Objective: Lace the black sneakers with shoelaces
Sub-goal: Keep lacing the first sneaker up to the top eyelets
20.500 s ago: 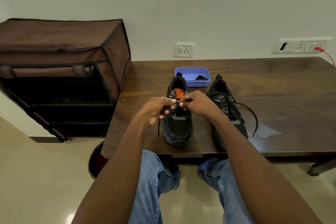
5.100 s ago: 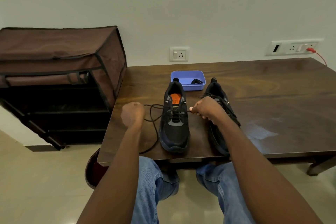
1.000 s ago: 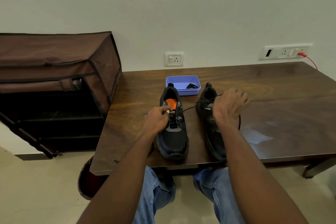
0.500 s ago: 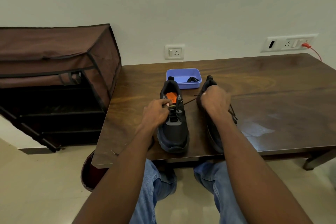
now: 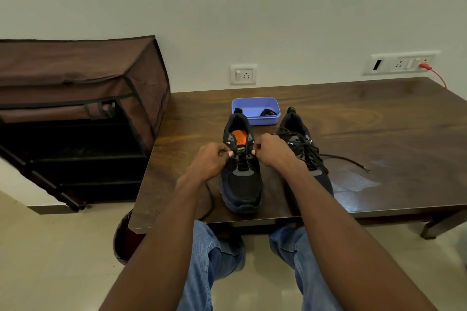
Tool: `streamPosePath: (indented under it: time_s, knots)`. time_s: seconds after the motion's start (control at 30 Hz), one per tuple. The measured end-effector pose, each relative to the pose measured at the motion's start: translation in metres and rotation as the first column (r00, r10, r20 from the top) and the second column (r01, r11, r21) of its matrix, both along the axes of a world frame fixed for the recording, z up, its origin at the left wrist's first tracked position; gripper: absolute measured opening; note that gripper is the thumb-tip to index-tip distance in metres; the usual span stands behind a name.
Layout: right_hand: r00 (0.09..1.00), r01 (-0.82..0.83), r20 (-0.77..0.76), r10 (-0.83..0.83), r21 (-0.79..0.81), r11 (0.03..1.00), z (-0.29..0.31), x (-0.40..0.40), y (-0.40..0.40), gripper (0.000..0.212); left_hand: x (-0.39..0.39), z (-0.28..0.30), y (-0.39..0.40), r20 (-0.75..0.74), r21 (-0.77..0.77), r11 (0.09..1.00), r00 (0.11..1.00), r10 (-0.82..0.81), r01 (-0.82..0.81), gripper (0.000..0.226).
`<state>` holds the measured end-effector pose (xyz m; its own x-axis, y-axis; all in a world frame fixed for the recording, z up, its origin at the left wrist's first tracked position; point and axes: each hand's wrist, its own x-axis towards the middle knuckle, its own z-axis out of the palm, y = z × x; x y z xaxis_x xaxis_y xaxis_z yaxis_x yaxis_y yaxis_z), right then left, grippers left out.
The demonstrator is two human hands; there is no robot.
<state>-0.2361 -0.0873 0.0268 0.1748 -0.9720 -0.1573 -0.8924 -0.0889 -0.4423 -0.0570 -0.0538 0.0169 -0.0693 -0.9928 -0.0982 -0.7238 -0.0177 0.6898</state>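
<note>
Head camera view is taken from above a dark wooden table (image 5: 379,118), and all positions are given relative to the sneaker with the orange insole (image 5: 242,171), which stands near the table's front edge. Far to its left, off the table, a brown fabric shoe rack (image 5: 75,108) is seen on the floor. Just left of the sneaker's eyelets, the left hand (image 5: 209,161) is held with fingers curled, pinching what appears to be one end of the black shoelace (image 5: 242,162). A slack length of lace is seen trailing down past the left wrist toward the table edge. Crossings are visible over the lower eyelets only; the upper eyelets beside the orange insole are judged not yet threaded. Just right of the eyelets, the right hand (image 5: 271,150) is likewise curled, pinching the other lace end at its fingertips. Behind the sneaker, a blue plastic tray (image 5: 249,105) holding a small dark bundle is noted. To the right, the second black sneaker (image 5: 303,151) is seen, partly hidden by the right forearm, with lacing up its front and a loose end lying across the table. The task is judged well advanced: one shoe is laced, while the other needs its top rows completed.
</note>
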Motion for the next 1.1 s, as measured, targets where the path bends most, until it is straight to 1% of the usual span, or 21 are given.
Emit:
streamPosePath:
  time_s: [0.13,0.27,0.37,0.4,0.47,0.5,0.53,0.57,0.6,0.63,0.67,0.7,0.73,0.8,0.83,0.9,0.93,0.97,1.03,1.07,1.1]
  knots:
    - [0.996,0.092,-0.013,-0.092,0.056,0.994,0.0,-0.003,-0.004,0.023,0.006,-0.002,-0.001,0.009,-0.052,0.993,0.994,0.105,-0.104,0.042]
    - [0.985,0.168,0.01,-0.169,0.098,0.981,0.002,-0.004,-0.004,0.011,0.006,-0.003,-0.001,0.039,-0.06,0.989,0.989,0.139,-0.137,0.04]
    - [0.977,0.197,0.055,-0.205,0.13,0.972,-0.001,-0.004,-0.003,0.02,0.01,-0.002,0.001,0.049,-0.005,0.99,0.989,0.14,-0.14,0.036]
    - [0.975,0.214,0.042,-0.218,0.083,0.973,0.0,-0.004,-0.002,0.019,0.013,0.0,0.002,0.025,0.032,0.99,0.99,0.136,-0.137,0.032]
    - [0.969,0.244,0.006,-0.245,-0.127,0.961,0.003,-0.003,0.002,0.012,0.021,0.005,0.006,-0.095,0.15,0.982,0.987,0.126,-0.111,0.027]
    - [0.965,0.263,0.057,-0.257,-0.183,0.947,0.007,-0.001,0.006,0.013,0.023,0.008,0.01,-0.175,0.225,0.972,0.978,0.114,-0.073,0.027]
    - [0.954,0.278,0.153,-0.256,-0.137,0.951,0.011,0.001,0.009,0.015,0.024,0.011,0.013,-0.249,0.296,0.955,0.965,0.081,-0.004,0.025]
    - [0.93,0.263,0.266,-0.253,0.0,0.965,0.016,0.006,0.012,0.018,0.023,0.015,0.015,-0.31,0.354,0.931,0.95,0.031,0.085,0.023]
    - [0.903,0.204,0.346,-0.256,0.18,0.962,0.019,0.014,0.018,0.021,0.022,0.016,0.018,-0.367,0.397,0.9,0.93,-0.024,0.181,0.022]
    - [0.892,0.133,0.372,-0.255,0.323,0.937,0.022,0.021,0.024,0.024,0.019,0.018,0.02,-0.416,0.43,0.862,0.906,-0.077,0.27,0.021]
    - [0.888,0.09,0.38,-0.261,0.412,0.907,0.023,0.027,0.029,0.024,0.015,0.018,0.022,-0.445,0.457,0.821,0.887,-0.122,0.342,0.019]
    - [0.87,0.076,0.405,-0.283,0.455,0.887,0.025,0.033,0.033,0.022,0.014,0.018,0.022,-0.454,0.479,0.788,0.878,-0.154,0.386,0.017]
    - [0.828,0.074,0.46,-0.322,0.479,0.874,0.026,0.036,0.036,0.017,0.013,0.017,0.023,-0.45,0.496,0.765,0.876,-0.177,0.409,0.015]
    - [0.662,0.061,0.629,-0.409,0.498,0.865,0.029,0.036,0.037,0.009,0.017,0.015,0.022,-0.406,0.51,0.761,0.892,-0.198,0.401,0.015]
    - [0.548,0.051,0.713,-0.437,0.493,0.869,0.032,0.033,0.036,0.008,0.02,0.015,0.02,-0.374,0.497,0.79,0.91,-0.178,0.359,0.016]
    - [0.337,0.033,0.838,-0.428,0.444,0.895,0.038,0.022,0.033,0.01,0.024,0.015,0.017,-0.334,0.389,0.902,0.941,-0.054,0.19,0.016]
    - [0.28,0.029,0.875,-0.394,0.403,0.915,0.041,0.017,0.031,0.012,0.024,0.017,0.015,-0.38,0.304,0.949,0.924,0.042,0.082,0.02]
    - [0.253,0.024,0.9,-0.356,0.362,0.932,0.044,0.014,0.031,0.013,0.022,0.02,0.014,-0.488,0.232,0.973,0.865,0.115,0.001,0.03]
    - [0.235,-0.004,0.928,-0.29,0.299,0.954,0.047,0.012,0.031,0.014,0.017,0.024,0.011,-0.729,0.151,0.989,0.674,0.12,-0.013,0.044]
    - [0.224,-0.024,0.938,-0.265,0.277,0.961,0.047,0.012,0.03,0.014,0.013,0.024,0.009,-0.771,0.116,0.993,0.631,0.083,0.011,0.047]
    - [0.205,-0.044,0.949,-0.24,0.254,0.966,0.047,0.013,0.03,0.013,0.008,0.026,0.01,-0.771,0.078,0.997,0.635,0.042,0.029,0.05]
